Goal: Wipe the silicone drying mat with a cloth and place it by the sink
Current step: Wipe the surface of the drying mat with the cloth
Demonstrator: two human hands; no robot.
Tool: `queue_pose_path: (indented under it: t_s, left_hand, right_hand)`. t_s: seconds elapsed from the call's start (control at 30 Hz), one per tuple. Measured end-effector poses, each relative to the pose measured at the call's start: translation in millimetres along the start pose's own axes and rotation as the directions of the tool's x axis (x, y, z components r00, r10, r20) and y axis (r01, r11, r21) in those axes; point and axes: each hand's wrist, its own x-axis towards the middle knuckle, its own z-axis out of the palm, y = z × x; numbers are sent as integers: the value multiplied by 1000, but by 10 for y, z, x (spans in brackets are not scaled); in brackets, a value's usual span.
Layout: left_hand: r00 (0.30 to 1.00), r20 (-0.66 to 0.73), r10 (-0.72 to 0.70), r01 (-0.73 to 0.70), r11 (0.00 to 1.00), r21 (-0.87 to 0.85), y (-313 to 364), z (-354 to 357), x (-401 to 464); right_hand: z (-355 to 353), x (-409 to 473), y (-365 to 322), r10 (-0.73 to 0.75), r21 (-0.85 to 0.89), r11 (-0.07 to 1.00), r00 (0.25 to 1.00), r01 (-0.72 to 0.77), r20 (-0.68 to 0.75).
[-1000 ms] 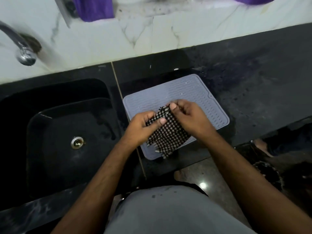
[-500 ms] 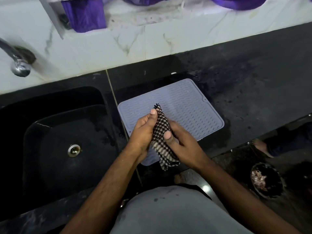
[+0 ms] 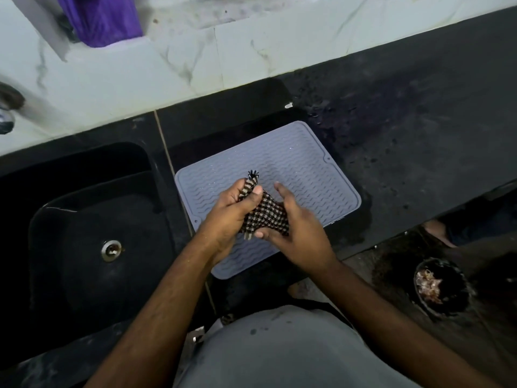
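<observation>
A grey silicone drying mat with a wavy ribbed surface lies flat on the black counter, just right of the sink. Small water drops glint on it. Above the mat's near half I hold a bunched black-and-white checked cloth between both hands. My left hand grips the cloth's upper end, whose fringe sticks out past my thumb. My right hand cups the cloth's lower part, index finger stretched out. My hands hide part of the mat.
The black sink has a metal drain, and a tap juts in at the far left. A white marble ledge carries a purple object. On the floor to the right stands a dark bowl with scraps.
The cloth went from spread between both hands to gathered into a tight bundle. My left hand now grips its top end and my right index finger has lifted off.
</observation>
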Motion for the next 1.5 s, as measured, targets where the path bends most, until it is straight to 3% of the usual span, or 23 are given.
queue_pose_path:
  t_s: [0.1, 0.23, 0.33, 0.43, 0.53, 0.6, 0.73, 0.83, 0.97, 1.07, 1.17, 1.23, 1.37, 1.43, 1.5]
  left_hand:
    - [999, -27, 32, -28, 991, 129, -19, -20, 56]
    - [968, -109, 225, -147, 866, 478, -72, -217, 180]
    - [945, -132, 299, -140, 736, 662, -155, -320, 226]
    - [943, -149, 296, -48, 568, 821, -276, -429, 238]
    - [978, -135, 160, 88, 272, 958, -479, -609, 214]
    - [982, -129, 137, 111, 135, 985, -593, -716, 144]
    - [988, -131, 82, 124, 82, 989, -773, -904, -16]
    - [988, -140, 68, 139, 28, 990, -898, -987, -87]
    - [984, -133, 120, 139, -40, 989, -928, -1030, -75]
    - [984, -122, 132, 128, -43, 991, -961, -1040, -73]
    - [988, -121, 97, 126, -46, 991, -980, -1069, -51]
    - [987, -120, 105, 126, -50, 991, -985, -1074, -29]
    - [980, -105, 167, 106, 5, 994, -1016, -1109, -72]
    - [982, -83, 170, 77, 43, 996, -1041, -1141, -84]
    - [985, -61, 162, 50, 72, 996, -1067, -1170, -95]
  right_hand:
    - [-104, 27, 113, -112, -208, 973, 993, 102, -37]
    - [-170, 111, 272, -71, -196, 978, 997, 67, -17]
    - [-163, 127, 416, 30, -61, 998, 999, -32, -30]
    - [-251, 151, 533, 284, 103, 956, 954, -275, -91]
    - [-404, 273, 656, 405, 272, 896, 898, -352, -170]
    - [-507, 396, 775, 379, 154, 925, 876, -348, -299]
    - [-565, 645, 992, 246, -139, 930, 857, -341, -452]
    - [-301, 747, 1117, 181, -306, 901, 907, -308, -381]
    - [210, 659, 1116, 186, -585, 749, 946, -311, -265]
    - [530, 517, 831, 200, -645, 699, 950, -309, -239]
    - [916, 317, 410, 182, -677, 714, 981, -178, -66]
    - [1179, 167, 124, 151, -616, 782, 988, -96, 38]
    - [1237, 13, -230, 66, -291, 954, 997, -73, -35]
    - [1056, 51, -265, 212, -62, 975, 977, -214, -24]
    - [877, 131, -248, 408, 336, 854, 912, -397, 39]
